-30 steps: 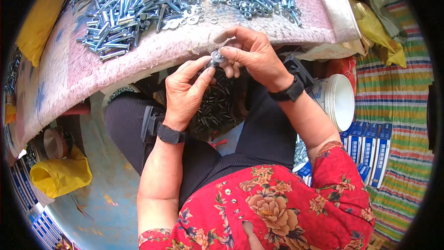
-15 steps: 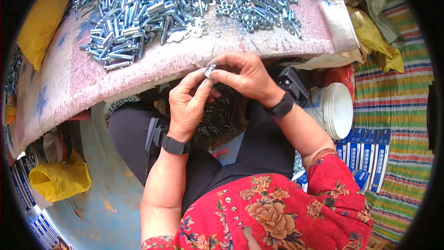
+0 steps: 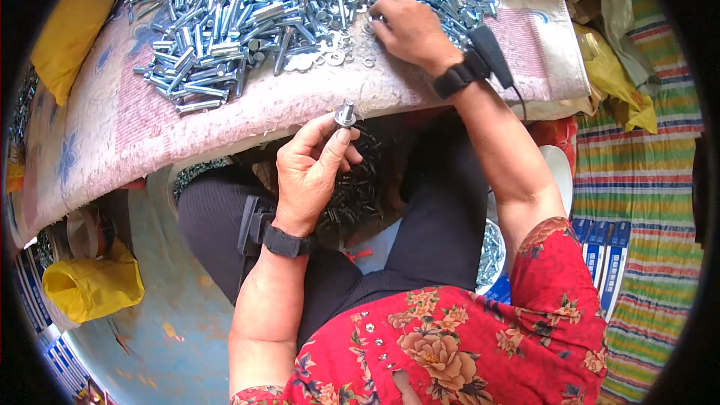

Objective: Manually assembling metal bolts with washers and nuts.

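Observation:
My left hand is closed just beyond the near edge of the covered table. Between its thumb and fingers it pinches a bolt, threaded end up, with a washer around it. My right hand reaches over the table with curled fingers and its fingertips down among the small metal parts; whatever they grip is hidden. Beside those fingertips lie loose flat washers. A large heap of shiny metal sleeves and bolts spreads across the table to the left and behind.
A worn pink-white cloth covers the table. Below its edge, dark bolts lie between my knees. At my right are a white bucket, a container of metal parts and blue-white boxes. A yellow bag lies at left.
My right hand has left the bolt and moved up and right to the parts on the table. The left hand keeps the bolt in nearly the same place.

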Tool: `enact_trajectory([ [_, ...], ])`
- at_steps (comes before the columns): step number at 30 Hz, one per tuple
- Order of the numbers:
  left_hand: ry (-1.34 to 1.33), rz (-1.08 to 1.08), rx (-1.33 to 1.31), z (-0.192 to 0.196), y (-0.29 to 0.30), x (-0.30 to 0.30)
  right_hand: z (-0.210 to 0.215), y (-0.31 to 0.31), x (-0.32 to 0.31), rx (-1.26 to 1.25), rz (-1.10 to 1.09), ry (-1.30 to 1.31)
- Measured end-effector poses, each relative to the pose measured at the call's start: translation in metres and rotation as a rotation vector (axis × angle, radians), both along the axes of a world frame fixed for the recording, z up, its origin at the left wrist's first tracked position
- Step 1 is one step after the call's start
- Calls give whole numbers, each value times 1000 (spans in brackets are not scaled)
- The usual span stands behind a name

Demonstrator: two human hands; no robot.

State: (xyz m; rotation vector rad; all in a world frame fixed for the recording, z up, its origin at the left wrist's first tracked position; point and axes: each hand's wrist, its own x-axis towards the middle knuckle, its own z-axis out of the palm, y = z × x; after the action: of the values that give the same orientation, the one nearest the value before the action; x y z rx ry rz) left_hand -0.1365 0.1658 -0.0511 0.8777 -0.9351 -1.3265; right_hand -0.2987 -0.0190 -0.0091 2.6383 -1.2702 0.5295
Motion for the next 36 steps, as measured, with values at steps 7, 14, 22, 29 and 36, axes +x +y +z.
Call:
enact_trajectory([
  [7,-43,-44,2,0,-1,-2,44,94,-3,504,522,-332],
  [14,-92,-115,-19,2,3,-6,37,113,-7,402,507,-327],
  [22,-186,-177,-19,6,11,-8,42,130,-14,394,460,-196],
  [29,-218,-131,-106,-4,19,-16,25,144,-12,178,328,-102],
  [36,-281,-112,-145,1,26,-15,18,153,-16,395,203,-370],
])
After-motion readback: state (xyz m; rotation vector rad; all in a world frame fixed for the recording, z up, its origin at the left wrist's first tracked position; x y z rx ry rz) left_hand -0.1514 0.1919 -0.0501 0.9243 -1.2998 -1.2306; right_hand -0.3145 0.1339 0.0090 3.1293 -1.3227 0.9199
